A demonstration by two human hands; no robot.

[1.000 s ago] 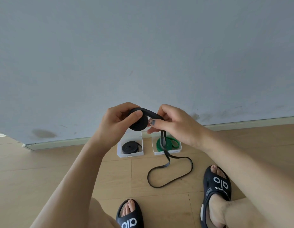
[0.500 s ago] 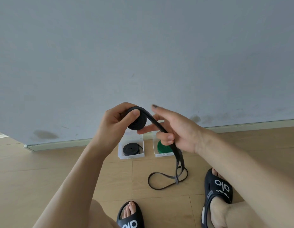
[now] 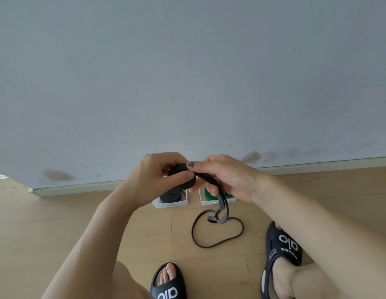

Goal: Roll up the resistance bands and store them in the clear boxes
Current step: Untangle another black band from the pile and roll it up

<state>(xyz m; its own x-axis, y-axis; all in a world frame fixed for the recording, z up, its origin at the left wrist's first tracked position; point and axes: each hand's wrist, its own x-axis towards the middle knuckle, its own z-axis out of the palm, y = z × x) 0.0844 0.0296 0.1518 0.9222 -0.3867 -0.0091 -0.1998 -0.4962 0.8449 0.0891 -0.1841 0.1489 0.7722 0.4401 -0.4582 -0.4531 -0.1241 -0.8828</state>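
On the floor [image 3: 58, 234], near the wall, two clear boxes [image 3: 172, 202] are seen, each already with a rolled band. The loose tail [image 3: 218, 234] of the black band hangs down and near from the right hand [image 3: 222, 178], which pinches it. The coil [image 3: 183, 180] is gripped by the left hand [image 3: 157, 178], just left.

head view: worn on head | faces forward and down | close over hands [image 3: 200, 178] | wide-angle
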